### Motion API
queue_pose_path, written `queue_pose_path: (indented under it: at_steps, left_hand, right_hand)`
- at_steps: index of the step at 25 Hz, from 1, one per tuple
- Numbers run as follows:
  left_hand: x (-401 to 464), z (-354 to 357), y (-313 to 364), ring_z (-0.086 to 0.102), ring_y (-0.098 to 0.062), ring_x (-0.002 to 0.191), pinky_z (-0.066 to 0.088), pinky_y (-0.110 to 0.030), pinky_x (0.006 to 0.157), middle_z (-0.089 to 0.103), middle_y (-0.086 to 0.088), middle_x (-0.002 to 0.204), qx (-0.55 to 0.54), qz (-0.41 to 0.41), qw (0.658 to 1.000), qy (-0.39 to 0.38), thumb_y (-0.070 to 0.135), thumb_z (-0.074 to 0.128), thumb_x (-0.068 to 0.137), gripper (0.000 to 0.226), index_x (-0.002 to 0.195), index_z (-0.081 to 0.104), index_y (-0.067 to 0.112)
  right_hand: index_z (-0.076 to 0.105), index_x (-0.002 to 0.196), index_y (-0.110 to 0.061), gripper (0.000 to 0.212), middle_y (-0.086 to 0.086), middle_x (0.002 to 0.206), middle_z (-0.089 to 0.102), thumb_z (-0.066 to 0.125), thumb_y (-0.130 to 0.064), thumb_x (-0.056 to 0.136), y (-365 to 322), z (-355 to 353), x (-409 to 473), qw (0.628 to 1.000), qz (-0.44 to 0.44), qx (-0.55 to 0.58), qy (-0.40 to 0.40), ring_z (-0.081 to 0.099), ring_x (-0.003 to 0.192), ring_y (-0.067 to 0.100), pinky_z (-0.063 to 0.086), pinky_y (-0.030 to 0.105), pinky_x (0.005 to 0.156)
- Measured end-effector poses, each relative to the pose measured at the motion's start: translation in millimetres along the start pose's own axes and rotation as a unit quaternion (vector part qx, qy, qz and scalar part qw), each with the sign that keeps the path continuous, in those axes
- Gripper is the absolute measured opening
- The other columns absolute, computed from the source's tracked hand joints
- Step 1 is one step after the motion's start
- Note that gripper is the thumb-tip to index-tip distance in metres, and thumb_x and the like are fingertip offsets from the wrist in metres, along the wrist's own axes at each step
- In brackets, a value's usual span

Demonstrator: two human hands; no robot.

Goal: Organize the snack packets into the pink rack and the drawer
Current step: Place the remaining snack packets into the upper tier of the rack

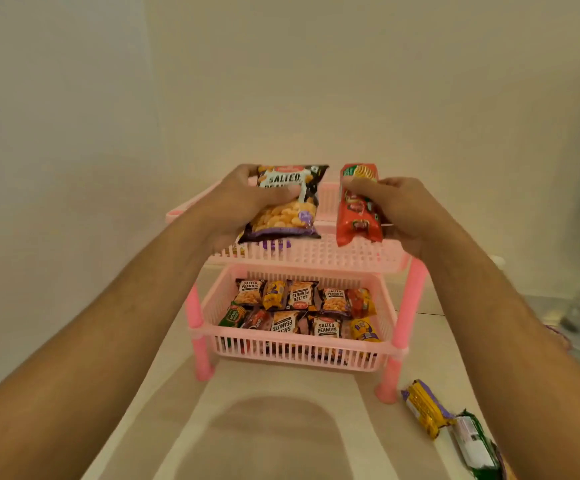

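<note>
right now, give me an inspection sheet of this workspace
surface: pale countertop, mostly bare in front of the rack
job's things: pink rack; lower basket filled with snack packets; salted peanuts packet and red biscuit pack held over the top shelf
clutter: yellow-purple packet and green packet lying on the counter right of the rack
grippers: left hand grips the peanuts; right hand grips the red pack
cables: thin dark line behind the rack, unclear
surroundings: plain cream wall; drawer not seen

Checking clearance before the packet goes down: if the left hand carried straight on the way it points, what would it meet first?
Probably the far rim of the pink rack's top tray beyond the left hand, then the wall; depth is unclear.
</note>
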State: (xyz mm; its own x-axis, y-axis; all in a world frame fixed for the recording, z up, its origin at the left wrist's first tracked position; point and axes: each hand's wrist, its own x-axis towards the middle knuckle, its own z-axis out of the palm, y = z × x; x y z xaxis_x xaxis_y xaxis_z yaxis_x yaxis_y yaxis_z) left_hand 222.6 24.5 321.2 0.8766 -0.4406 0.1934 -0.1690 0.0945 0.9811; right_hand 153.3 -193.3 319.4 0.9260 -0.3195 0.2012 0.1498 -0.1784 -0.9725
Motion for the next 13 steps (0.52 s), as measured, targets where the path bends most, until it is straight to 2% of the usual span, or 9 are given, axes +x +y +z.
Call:
queue_pose_path:
  at_steps: [2,4,8,9,11,13]
  left_hand:
    - [29.1,7.2,9.9,0.074,-0.023,0.08,0.058,-0.034,0.063,0.064,-0.012,0.113,0.009,-0.001,1.0,0.011,0.019,0.085,0.069,0.089,0.139,0.03,0.019]
    - [57.5,12.7,14.6,0.075,-0.023,0.079,0.06,-0.035,0.063,0.061,-0.01,0.115,0.041,-0.004,0.999,0.01,0.017,0.083,0.075,0.087,0.141,0.027,0.026]
    - [106.0,16.8,2.9,0.07,-0.025,0.095,0.057,-0.045,0.087,0.061,-0.006,0.118,0.155,-0.023,0.988,0.011,0.015,0.078,0.08,0.063,0.131,0.043,0.022]
    - [115.2,17.8,-3.4,0.069,-0.025,0.095,0.057,-0.045,0.086,0.062,-0.006,0.116,0.173,-0.037,0.984,0.004,0.014,0.078,0.08,0.057,0.127,0.046,0.021]
    - [128.5,20.3,-15.9,0.069,-0.022,0.09,0.06,-0.04,0.077,0.064,-0.006,0.11,0.212,-0.068,0.975,-0.02,0.013,0.077,0.081,0.049,0.119,0.049,0.019]
    - [138.5,23.0,-25.3,0.068,-0.021,0.087,0.059,-0.033,0.065,0.063,-0.006,0.105,0.246,-0.098,0.963,-0.043,0.014,0.077,0.081,0.046,0.116,0.048,0.018]
  right_hand:
    - [0.065,0.091,-0.008,0.047,0.008,0.073,0.075,0.085,-0.043,0.067,-8.3,-7.9,22.2,1.0,0.007,-0.01,0.021,0.073,0.058,0.021,0.057,0.029,0.051]
    - [0.064,0.091,-0.006,0.047,0.01,0.071,0.074,0.085,-0.041,0.067,-11.8,-13.4,45.3,0.999,0.02,-0.023,0.032,0.071,0.052,0.02,0.056,0.028,0.049]
    - [0.06,0.092,-0.006,0.044,0.012,0.078,0.072,0.083,-0.038,0.071,-5.3,-17.0,86.5,0.994,0.052,-0.093,0.027,0.069,0.046,0.018,0.055,0.028,0.046]
    - [0.059,0.093,-0.006,0.043,0.013,0.08,0.071,0.083,-0.036,0.073,-1.3,-17.6,95.4,0.992,0.062,-0.112,0.018,0.069,0.047,0.019,0.055,0.029,0.046]
    - [0.058,0.095,-0.004,0.041,0.015,0.082,0.071,0.082,-0.031,0.075,7.8,-17.2,110.1,0.984,0.09,-0.152,-0.016,0.072,0.053,0.023,0.057,0.033,0.049]
    - [0.058,0.095,-0.005,0.038,0.016,0.089,0.071,0.081,-0.029,0.077,16.1,-15.6,120.6,0.971,0.122,-0.2,-0.049,0.073,0.069,0.027,0.061,0.039,0.057]
